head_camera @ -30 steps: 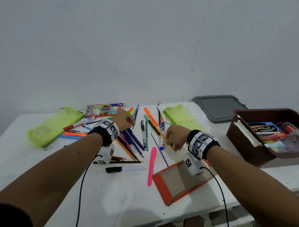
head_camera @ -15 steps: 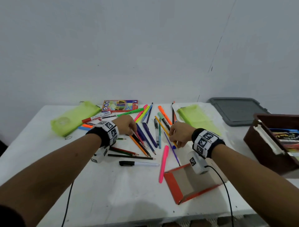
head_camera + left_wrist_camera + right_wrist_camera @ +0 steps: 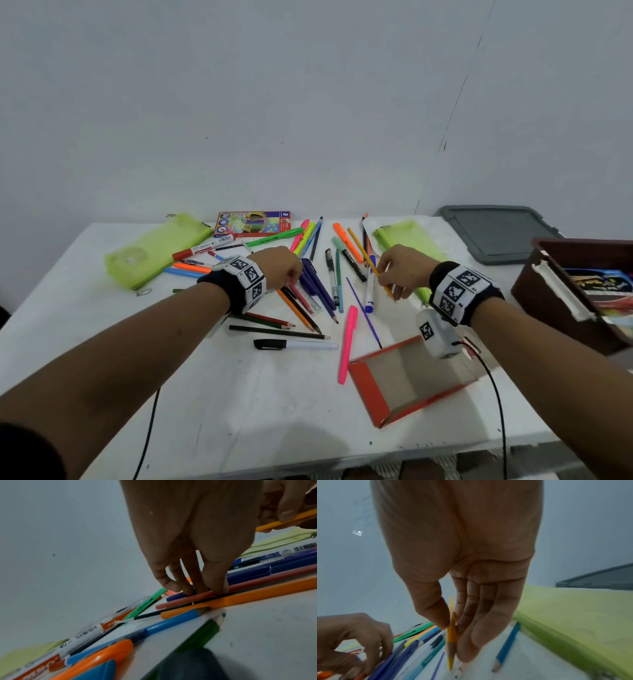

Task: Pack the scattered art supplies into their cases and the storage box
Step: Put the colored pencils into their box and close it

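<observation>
Pens, markers and coloured pencils lie scattered mid-table. My left hand (image 3: 291, 278) reaches down into the pile, and its thumb and fingertips (image 3: 217, 588) pinch a red pencil (image 3: 257, 582) that lies beside an orange pencil (image 3: 240, 597). To the right, my right hand (image 3: 385, 281) pinches a yellow pencil (image 3: 363, 251) between thumb and fingers; in the right wrist view this yellow pencil (image 3: 451, 635) points tip-down at the table. An open red cardboard pencil box (image 3: 368, 394) lies near the front edge, under my right wrist.
A brown storage box (image 3: 548, 301) holding packets stands at the right, with its grey lid (image 3: 496, 236) behind it. Two green pouches (image 3: 157, 250) (image 3: 407, 238) and a printed pencil pack (image 3: 251, 224) lie at the back. A pink highlighter (image 3: 347, 342) and a black-capped marker (image 3: 294, 344) lie in front.
The head view has swung left, so the storage box sits nearer the right edge. Both hands stay over the pile; the right hand now holds the yellow pencil slightly raised.
</observation>
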A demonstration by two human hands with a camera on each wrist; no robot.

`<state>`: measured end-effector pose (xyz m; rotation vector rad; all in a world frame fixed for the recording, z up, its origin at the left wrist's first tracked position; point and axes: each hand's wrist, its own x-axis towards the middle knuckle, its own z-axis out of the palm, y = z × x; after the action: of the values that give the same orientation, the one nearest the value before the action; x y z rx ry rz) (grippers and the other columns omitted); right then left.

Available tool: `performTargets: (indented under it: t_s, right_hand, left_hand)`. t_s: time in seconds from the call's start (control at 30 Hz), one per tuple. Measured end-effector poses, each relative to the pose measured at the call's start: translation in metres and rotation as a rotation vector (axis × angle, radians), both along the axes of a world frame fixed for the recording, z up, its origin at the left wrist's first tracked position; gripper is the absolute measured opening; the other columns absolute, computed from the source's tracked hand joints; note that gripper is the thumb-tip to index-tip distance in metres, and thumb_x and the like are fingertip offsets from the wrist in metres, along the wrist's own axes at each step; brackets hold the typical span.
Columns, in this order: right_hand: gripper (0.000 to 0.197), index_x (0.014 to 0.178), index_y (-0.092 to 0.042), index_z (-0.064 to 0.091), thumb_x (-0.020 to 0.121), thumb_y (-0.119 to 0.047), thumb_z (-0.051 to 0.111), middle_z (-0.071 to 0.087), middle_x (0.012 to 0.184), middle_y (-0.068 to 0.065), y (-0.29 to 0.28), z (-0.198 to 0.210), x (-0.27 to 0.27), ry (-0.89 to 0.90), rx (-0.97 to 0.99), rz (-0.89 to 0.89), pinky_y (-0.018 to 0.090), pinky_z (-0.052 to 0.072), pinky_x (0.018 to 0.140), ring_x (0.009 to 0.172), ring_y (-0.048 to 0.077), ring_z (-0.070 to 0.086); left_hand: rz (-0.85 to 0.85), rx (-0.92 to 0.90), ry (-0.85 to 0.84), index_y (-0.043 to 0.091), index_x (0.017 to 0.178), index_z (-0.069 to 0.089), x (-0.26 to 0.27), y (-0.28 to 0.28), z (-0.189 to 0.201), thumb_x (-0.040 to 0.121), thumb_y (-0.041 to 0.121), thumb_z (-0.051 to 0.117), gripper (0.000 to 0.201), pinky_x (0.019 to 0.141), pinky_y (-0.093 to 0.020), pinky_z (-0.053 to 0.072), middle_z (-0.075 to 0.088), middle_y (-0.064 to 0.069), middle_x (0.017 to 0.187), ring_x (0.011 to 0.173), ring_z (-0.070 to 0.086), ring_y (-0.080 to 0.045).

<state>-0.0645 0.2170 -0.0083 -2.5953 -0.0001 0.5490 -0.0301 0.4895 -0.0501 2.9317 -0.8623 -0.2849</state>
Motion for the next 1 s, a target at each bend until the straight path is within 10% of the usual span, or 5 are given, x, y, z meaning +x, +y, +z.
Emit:
performTargets:
  t_s: [0.57, 0.73, 1.0]
  right_hand:
    - [0.016, 0.078, 0.002, 0.066, 0.087, -0.009, 0.058, 0.07, 0.072, 0.015, -0.039, -0.005, -0.032, -0.101, 0.065, -0.12, 0.032, 0.059, 0.062, 0.056, 0.017, 0.061]
    - [0.014, 0.089, 0.001, 0.066, 0.087, -0.007, 0.055, 0.07, 0.076, 0.012, -0.045, 0.002, -0.052, -0.154, 0.105, -0.121, 0.03, 0.055, 0.057, 0.059, 0.019, 0.059]
    - [0.013, 0.088, -0.022, 0.067, 0.085, -0.01, 0.062, 0.068, 0.067, 0.0, -0.068, -0.006, -0.099, -0.196, 0.039, -0.178, 0.034, 0.051, 0.055, 0.053, 0.015, 0.058]
  left_hand:
    - [0.042, -0.547, 0.048, 0.011, 0.104, 0.073, 0.0, -0.023, 0.033, 0.093, 0.006, 0.056, 0.02, 0.072, -0.03, 0.05, 0.072, -0.006, 0.088, 0.076, 0.064, -0.017]
    - [0.063, -0.583, 0.099, 0.004, 0.118, 0.068, -0.009, -0.035, 0.042, 0.088, -0.008, 0.053, 0.035, 0.089, -0.029, 0.053, 0.072, -0.012, 0.103, 0.092, 0.065, -0.018]
    - [0.177, -0.721, 0.348, 0.002, 0.122, 0.063, -0.024, -0.035, 0.033, 0.097, 0.003, 0.052, 0.027, 0.057, -0.023, 0.056, 0.064, -0.008, 0.082, 0.067, 0.065, -0.016]
